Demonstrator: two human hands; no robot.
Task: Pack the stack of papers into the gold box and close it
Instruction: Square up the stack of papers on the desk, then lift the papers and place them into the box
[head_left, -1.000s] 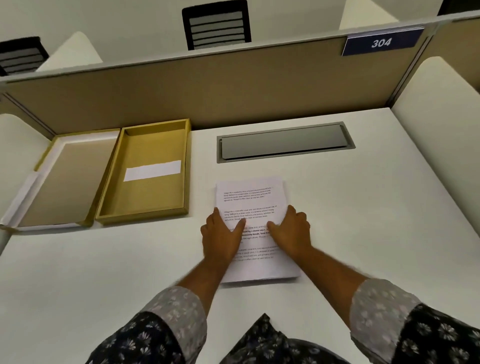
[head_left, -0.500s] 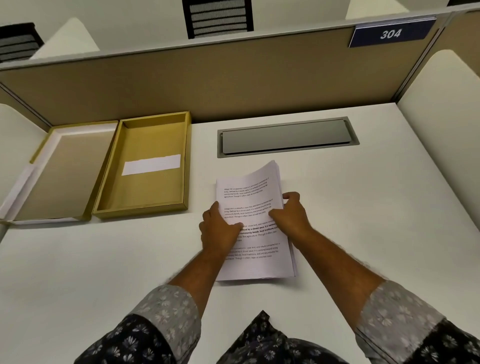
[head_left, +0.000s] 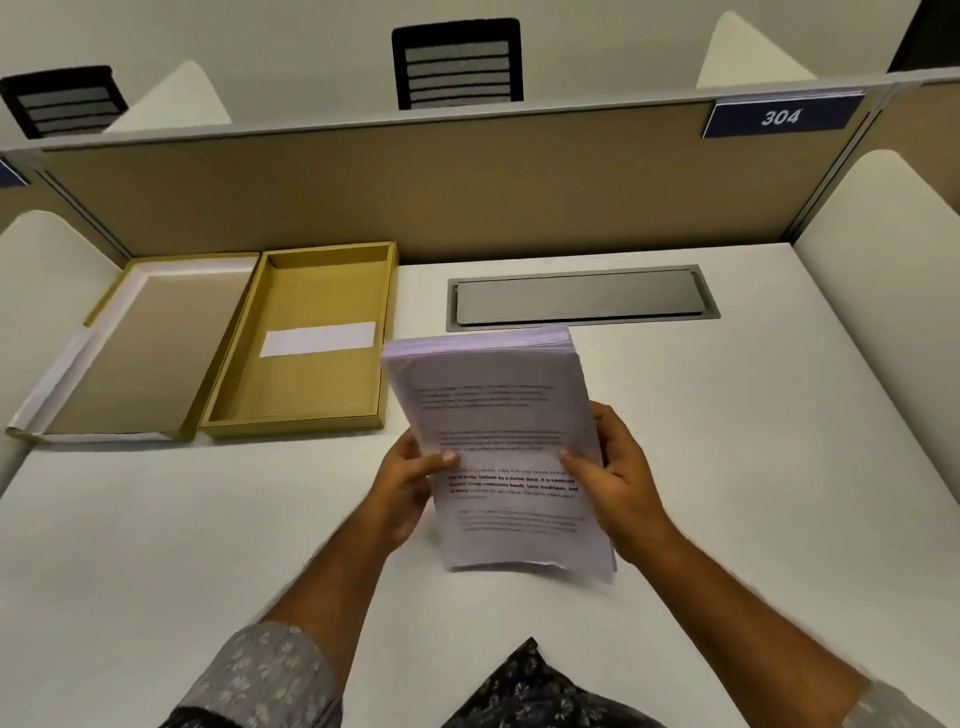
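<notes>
A stack of printed white papers (head_left: 498, 415) is held up off the desk, tilted with its far end raised. My left hand (head_left: 410, 483) grips its left edge, thumb on top. My right hand (head_left: 618, 478) grips the right edge the same way. The open gold box (head_left: 306, 343) lies to the left of the papers, with a white label on its floor. Its lid (head_left: 130, 353) lies upside down beside it, further left, showing a white rim.
A grey metal cable hatch (head_left: 576, 299) is set into the white desk (head_left: 753, 467) behind the papers. A tan partition (head_left: 415, 192) with a blue "304" sign (head_left: 779, 117) closes the back. White side panels stand left and right.
The papers lay flat on the desk under both hands. Their far end was lifted first, and now the whole stack is raised, gripped at both side edges.
</notes>
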